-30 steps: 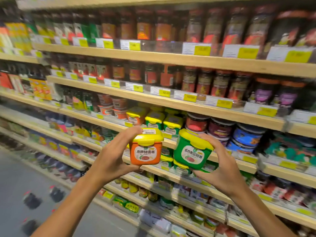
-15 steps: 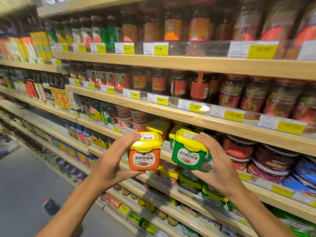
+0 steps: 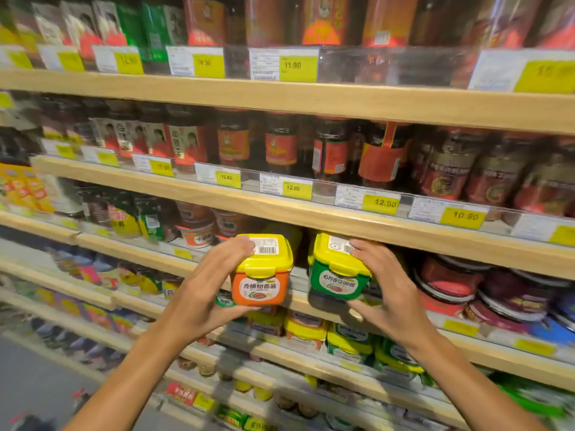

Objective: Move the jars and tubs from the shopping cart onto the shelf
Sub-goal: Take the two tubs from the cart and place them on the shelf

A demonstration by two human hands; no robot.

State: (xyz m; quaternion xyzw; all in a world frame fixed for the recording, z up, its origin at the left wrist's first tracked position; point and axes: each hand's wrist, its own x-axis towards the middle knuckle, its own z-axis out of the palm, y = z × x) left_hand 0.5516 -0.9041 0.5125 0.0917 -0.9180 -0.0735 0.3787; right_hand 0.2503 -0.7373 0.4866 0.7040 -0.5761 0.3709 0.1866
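My left hand [image 3: 203, 289] grips an orange tub [image 3: 260, 284] with a yellow lid, thumb under its base and fingers over the lid. My right hand [image 3: 387, 293] grips a green tub [image 3: 337, 276] with a yellow lid from its right side. Both tubs are held upright at the front edge of the third wooden shelf [image 3: 298, 301], under the shelf board above. The green tub sits slightly further in, over the shelf lip. The shopping cart is not in view.
Dark sauce jars [image 3: 280, 144] fill the two shelves above, behind yellow price tags [image 3: 380, 203]. Round red and purple tubs [image 3: 448, 281] stand right of my right hand. More yellow-lidded tubs [image 3: 306, 332] line the shelf below. Grey aisle floor [image 3: 40, 377] lies at lower left.
Both hands have carried the tubs up and forward, closer to the third shelf. The view has moved in toward the shelving.
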